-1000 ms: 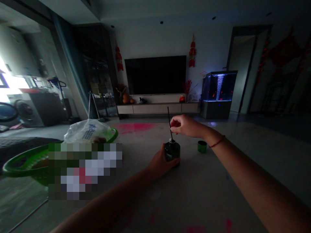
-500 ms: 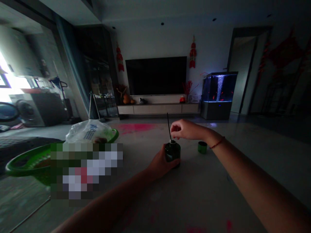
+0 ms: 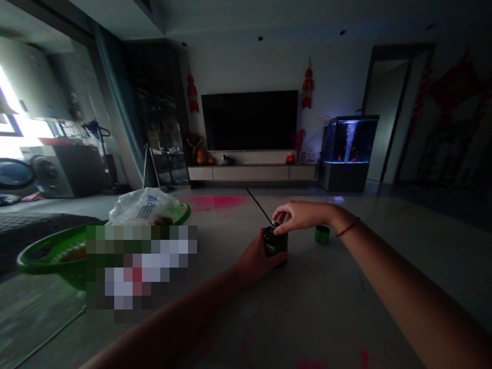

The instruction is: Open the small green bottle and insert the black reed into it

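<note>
The left hand wraps around a dark green bottle, which stands on the worktop with the hand holding it from the side. The right hand is closed to a narrow pinch at the bottle's mouth; the dark hides whether its fingers grip the thin black stick or only the rim. The stick leans steeply from the mouth toward the upper left.

At that lean, a loose pinch could let the stick slip or lever against the rim, jolting the bottle. A slackened left grip could let the bottle tip and spill whatever it holds, perhaps onto the small green cup just beyond. Pink stains already mark the worktop, and poor light makes the mouth hard to judge.
</note>
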{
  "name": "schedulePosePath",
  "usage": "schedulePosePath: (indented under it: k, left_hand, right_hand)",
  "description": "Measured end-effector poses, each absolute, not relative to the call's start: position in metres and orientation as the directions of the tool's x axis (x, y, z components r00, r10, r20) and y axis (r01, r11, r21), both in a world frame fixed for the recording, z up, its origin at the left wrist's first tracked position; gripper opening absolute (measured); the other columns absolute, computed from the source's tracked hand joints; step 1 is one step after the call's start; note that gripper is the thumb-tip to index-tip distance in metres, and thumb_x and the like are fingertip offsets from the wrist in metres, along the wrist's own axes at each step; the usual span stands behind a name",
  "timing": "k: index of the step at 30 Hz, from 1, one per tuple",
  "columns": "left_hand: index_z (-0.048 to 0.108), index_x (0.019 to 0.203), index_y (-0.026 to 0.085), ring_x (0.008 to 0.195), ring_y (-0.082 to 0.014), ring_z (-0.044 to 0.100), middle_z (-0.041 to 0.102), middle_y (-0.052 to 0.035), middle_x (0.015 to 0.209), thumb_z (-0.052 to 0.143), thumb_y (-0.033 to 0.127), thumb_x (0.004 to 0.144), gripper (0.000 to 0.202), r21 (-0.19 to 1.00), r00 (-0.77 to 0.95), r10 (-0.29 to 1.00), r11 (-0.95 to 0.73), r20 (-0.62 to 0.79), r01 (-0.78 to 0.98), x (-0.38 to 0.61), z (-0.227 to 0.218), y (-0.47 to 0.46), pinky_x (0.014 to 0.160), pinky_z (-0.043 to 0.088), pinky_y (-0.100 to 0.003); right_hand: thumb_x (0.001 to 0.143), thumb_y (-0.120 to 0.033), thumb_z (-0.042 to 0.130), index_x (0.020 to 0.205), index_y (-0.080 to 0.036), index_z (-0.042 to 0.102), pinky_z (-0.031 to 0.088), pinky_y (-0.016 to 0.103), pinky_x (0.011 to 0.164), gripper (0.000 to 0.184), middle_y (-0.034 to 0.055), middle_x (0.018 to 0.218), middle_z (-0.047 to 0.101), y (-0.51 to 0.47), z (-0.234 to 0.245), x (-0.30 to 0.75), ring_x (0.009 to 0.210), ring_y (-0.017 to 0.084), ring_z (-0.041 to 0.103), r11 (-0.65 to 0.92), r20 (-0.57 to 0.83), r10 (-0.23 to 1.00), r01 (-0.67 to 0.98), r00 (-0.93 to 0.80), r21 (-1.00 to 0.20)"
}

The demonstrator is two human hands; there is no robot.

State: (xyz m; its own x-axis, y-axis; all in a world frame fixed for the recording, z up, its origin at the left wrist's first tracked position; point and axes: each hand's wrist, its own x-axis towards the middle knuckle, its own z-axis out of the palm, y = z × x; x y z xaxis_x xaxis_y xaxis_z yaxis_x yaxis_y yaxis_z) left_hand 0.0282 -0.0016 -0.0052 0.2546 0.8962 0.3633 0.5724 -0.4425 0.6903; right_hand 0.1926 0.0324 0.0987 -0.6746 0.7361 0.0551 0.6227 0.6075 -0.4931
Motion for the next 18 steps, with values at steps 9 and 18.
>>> schedulePosePath:
  k: [9,18]
  left_hand:
    - [0.042,0.110,0.017,0.089,-0.0242,0.055,0.058,-0.0079,0.101,0.065,0.044,0.059,0.063,0.699,0.276,0.902,-0.431,0.331,0.571,0.025,-0.008,0.001,0.073,0.044,-0.034]
    - [0.037,0.118,0.018,0.094,-0.0249,0.054,0.056,-0.0081,0.107,0.065,0.042,0.061,0.068,0.710,0.313,0.890,-0.453,0.330,0.539,0.023,-0.008,0.000,0.078,0.043,-0.034]
  right_hand:
    - [0.059,-0.034,0.065,0.079,-0.016,0.061,0.040,0.023,0.056,0.028,0.0033,0.075,0.062,0.034,0.088,0.180,0.066,0.014,0.055,0.651,0.137,0.739,0.647,-0.660,-0.397]
    - [0.058,-0.038,0.066,0.093,-0.015,0.057,0.042,0.024,0.064,0.043,0.0060,0.088,0.060,0.033,0.086,0.181,0.076,0.016,0.056,0.613,0.041,0.742,0.652,-0.669,-0.447]
